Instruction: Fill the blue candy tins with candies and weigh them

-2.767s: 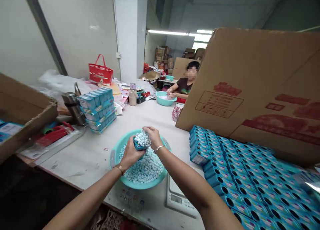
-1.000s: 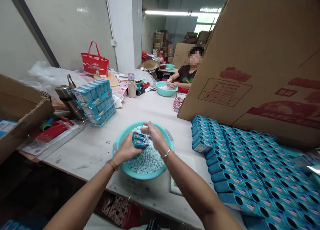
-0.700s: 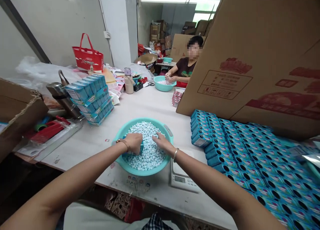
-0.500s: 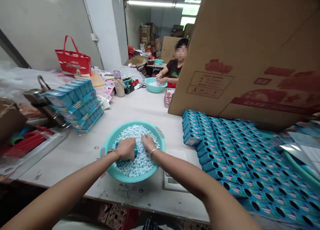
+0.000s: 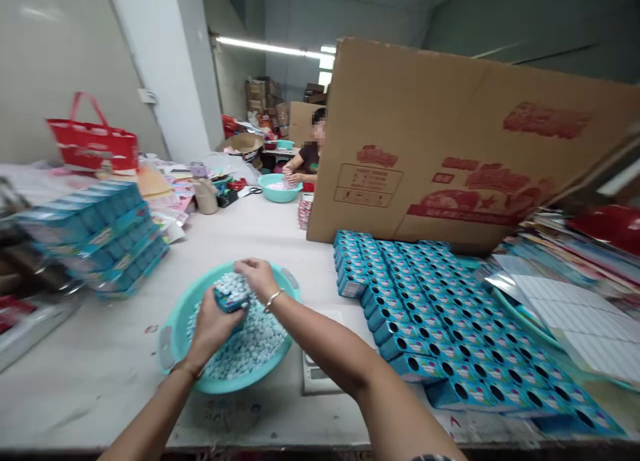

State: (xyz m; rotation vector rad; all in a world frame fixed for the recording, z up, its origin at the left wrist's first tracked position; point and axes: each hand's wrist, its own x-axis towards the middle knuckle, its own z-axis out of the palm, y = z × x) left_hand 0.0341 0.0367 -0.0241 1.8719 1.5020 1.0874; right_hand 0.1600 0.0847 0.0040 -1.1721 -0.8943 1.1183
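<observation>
Held in my left hand (image 5: 211,329) is a small blue box (image 5: 230,303), tilted, with pale balls (image 5: 233,285) heaped at its open end. My left fingers and thumb wrap round its sides. My right hand (image 5: 260,279) is beside the top of the heap, its fingers bent and close together. Whether it pinches any balls is hidden. Both hands are over a turquoise basin (image 5: 235,385) with grey handles, which holds many small white and pale blue balls (image 5: 255,344).
Right of the basin lies a white scale (image 5: 320,383), partly behind my right forearm. Rows of blue boxes with round holes (image 5: 440,327) cover the right side before a large cardboard sheet (image 5: 370,214). Wrapped blue boxes (image 5: 105,241) are stacked left. A co-worker (image 5: 310,155) sits behind another basin (image 5: 280,195).
My left hand has lifted the blue box out of the balls, now heaped with them. My right hand has risen from the balls to the box's top. The view has turned right.
</observation>
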